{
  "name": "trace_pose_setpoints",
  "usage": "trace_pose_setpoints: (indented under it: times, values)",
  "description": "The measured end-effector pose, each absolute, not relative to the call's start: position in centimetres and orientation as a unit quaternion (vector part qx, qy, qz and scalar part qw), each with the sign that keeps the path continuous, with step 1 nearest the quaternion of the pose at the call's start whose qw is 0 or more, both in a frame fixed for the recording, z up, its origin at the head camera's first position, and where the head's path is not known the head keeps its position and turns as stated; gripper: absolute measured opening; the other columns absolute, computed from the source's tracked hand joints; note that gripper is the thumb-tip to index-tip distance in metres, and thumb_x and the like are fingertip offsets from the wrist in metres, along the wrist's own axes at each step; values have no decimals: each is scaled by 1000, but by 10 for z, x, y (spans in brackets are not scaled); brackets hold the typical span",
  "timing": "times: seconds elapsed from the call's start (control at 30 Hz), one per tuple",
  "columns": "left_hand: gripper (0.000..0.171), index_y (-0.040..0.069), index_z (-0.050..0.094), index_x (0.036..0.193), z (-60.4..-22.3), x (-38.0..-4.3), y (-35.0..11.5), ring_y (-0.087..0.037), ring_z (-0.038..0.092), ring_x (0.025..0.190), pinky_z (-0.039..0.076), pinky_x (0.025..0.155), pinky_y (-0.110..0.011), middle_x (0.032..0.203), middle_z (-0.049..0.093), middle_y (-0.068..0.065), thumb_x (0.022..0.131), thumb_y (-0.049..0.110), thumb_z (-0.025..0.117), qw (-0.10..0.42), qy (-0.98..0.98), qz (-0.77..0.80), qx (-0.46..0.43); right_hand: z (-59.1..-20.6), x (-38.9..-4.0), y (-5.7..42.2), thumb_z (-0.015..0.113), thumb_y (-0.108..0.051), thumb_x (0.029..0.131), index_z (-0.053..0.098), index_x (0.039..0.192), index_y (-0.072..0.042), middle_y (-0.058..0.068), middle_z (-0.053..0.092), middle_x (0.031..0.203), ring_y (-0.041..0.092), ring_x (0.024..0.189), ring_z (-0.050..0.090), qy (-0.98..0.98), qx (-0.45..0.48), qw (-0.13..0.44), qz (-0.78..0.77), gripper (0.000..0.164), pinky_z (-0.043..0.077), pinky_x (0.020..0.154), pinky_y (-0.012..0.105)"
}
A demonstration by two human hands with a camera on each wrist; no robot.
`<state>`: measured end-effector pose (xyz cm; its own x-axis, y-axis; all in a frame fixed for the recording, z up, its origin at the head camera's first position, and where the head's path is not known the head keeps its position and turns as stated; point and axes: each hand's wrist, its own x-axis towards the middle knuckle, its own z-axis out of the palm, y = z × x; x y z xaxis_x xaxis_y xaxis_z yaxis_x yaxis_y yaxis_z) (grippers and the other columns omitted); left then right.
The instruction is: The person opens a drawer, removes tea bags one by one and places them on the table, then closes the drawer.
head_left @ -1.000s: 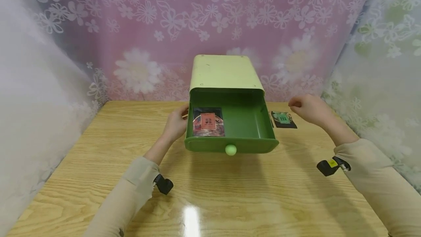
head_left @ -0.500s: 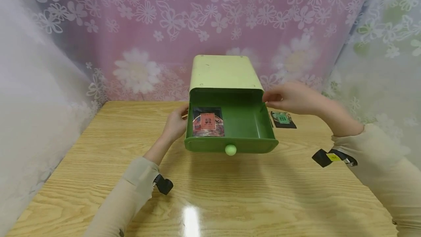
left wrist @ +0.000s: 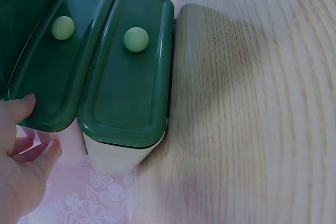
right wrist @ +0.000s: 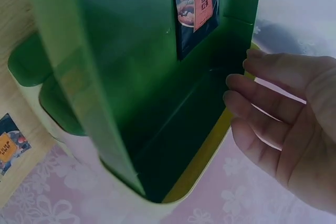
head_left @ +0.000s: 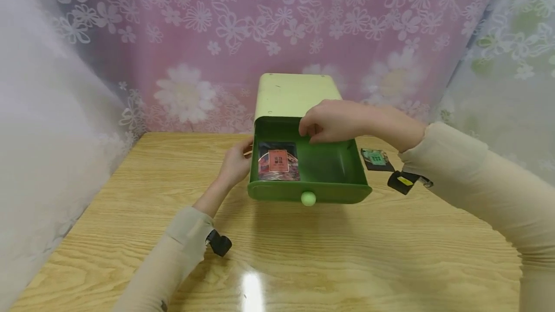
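Note:
A pale yellow-green cabinet stands on the table with its green top drawer pulled out. Flat inside the drawer, on the left, lies a dark sachet with a red label. My left hand rests against the cabinet's left side; in the left wrist view one fingertip touches the corner of a lower drawer front. Above the back of the open drawer is my right hand, fingers loosely bent and nothing in them. The right wrist view has its fingertips right at the cabinet's front rim.
On the table right of the cabinet lies a sachet with a green label, partly beneath the right forearm. The right wrist view also has an orange-labelled sachet on the table. Two lower drawers are closed, with round knobs. A floral curtain hangs behind.
My right hand has moved left, from beside the green-labelled sachet, past the cabinet's right edge, to over the open drawer. My left hand stays at the cabinet's side.

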<state>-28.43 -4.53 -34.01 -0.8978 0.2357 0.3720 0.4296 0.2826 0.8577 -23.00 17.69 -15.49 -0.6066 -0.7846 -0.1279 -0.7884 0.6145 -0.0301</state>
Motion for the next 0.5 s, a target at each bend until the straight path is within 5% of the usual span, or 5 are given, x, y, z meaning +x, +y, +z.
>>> trace_pose_setpoints:
  times: [0.5]
  values:
    - [47, 4, 46, 124, -341, -284, -45, -16, 48, 104, 45, 86, -23, 118, 52, -12, 79, 8, 63, 84, -802, -556, -201, -172, -254, 138, 63, -21, 82, 51, 116, -6, 7, 58, 100, 15, 85, 53, 890, -440, 112, 45, 38, 49, 75, 34]
